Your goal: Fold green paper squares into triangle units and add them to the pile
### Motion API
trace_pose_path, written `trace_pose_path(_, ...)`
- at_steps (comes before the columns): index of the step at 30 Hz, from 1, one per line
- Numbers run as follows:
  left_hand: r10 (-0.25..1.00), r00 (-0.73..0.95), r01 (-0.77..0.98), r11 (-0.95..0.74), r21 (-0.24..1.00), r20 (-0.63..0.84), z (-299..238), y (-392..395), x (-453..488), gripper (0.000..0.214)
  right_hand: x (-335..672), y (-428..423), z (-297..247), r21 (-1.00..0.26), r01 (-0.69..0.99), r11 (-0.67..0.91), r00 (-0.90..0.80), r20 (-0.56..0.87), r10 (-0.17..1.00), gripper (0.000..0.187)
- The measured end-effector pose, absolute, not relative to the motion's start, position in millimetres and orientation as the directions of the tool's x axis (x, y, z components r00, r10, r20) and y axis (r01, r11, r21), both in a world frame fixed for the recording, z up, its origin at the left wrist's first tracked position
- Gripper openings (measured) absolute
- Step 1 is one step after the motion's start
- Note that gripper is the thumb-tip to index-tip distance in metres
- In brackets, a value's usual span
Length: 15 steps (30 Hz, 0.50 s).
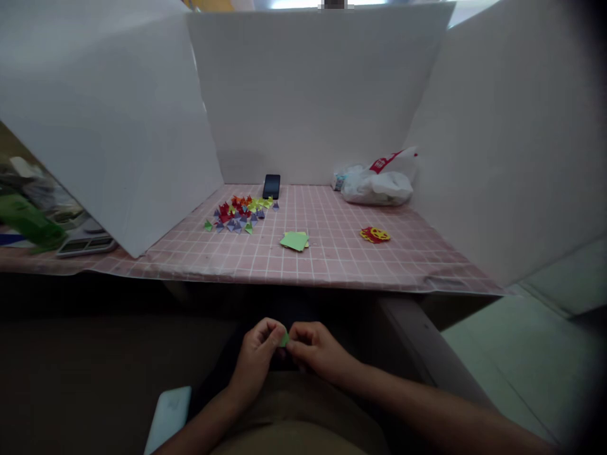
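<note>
Over my lap, below the table edge, my left hand (260,347) pinches a small piece of green paper (284,340) between thumb and fingers. My right hand (318,349) is closed at the paper's right edge, thumb against the index finger. Most of the paper is hidden by the fingers, so its folds cannot be made out. On the table ahead lies a small stack of square paper sheets (294,241), green on top with yellow beneath. Further left stands a cluster of small folded paper pieces (237,213) in red, orange, yellow, purple and green.
A dark phone (272,186) rests at the table's back. Right of it are a white plastic bag (378,186) and red and yellow cut-out shapes (375,234). White panels (313,95) enclose the pink checked tabletop (332,259). A pale phone-like slab (169,417) lies beside my left forearm.
</note>
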<state>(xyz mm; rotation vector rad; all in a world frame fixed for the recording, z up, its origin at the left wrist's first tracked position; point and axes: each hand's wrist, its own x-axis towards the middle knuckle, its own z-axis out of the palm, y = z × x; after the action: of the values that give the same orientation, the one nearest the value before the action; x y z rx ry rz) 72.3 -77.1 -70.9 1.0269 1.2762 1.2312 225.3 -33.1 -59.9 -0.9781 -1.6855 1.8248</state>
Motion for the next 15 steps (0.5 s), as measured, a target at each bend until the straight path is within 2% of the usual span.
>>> trace_pose_path(3, 0.994, -0.072, -0.011, 0.081, 0.997, -0.082, -68.1, -76.5, 71.8, 0.026, 227.3, -31.5, -59.7, -0.993, 0.076, -0.091, -0.602, -0.119, 0.790, 0.024)
trace_pose_path(7, 0.990, -0.137, 0.041, 0.032, 0.999, -0.026, -64.2, -79.0, 72.2, 0.028, 227.9, -30.3, -58.6, -0.996, -0.005, -0.094, -0.597, -0.072, 0.799, 0.025)
trace_pose_path(15, 0.997, -0.048, -0.097, 0.061, 0.993, -0.066, -58.4, -79.9, 72.0, 0.026, 231.5, -26.6, -54.4, -0.994, -0.077, -0.084, -0.632, -0.017, 0.775, 0.030)
